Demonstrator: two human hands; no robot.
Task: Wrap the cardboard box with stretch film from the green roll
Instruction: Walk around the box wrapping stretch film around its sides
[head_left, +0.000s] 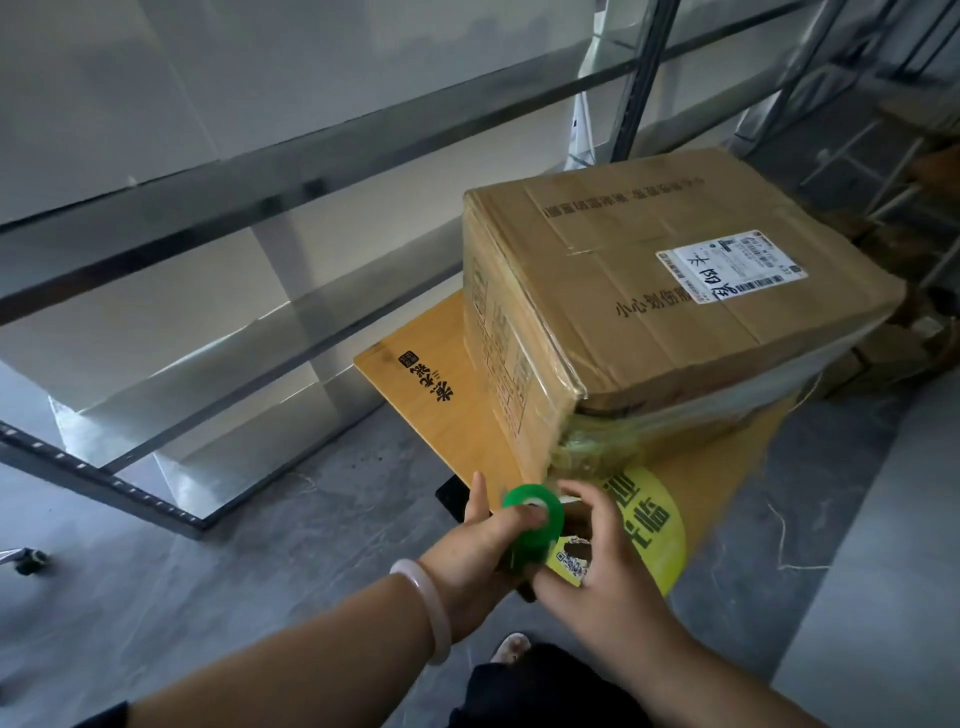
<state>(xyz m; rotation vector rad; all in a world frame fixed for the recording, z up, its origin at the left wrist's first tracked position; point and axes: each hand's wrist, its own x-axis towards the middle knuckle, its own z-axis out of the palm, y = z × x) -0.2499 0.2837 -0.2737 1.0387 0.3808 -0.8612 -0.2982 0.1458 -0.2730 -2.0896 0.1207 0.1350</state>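
Both hands are on the green roll (535, 517). The left hand (480, 540) curls round its near side with the thumb sticking up, and the right hand (597, 556) cups the other side, fingers bent over it. The roll hangs over the near edge of the wooden board (441, 400), just beside the cardboard box's (649, 301) near bottom corner. The box sits toward the board's back right. Stretch film (587, 447) runs bunched from the roll onto that corner, with a shiny band round the lower part of 2 sides. So I'd say mid-wrap, low laps only. The next move probably needs the film pulled taut and the roll carried round the box, higher up.
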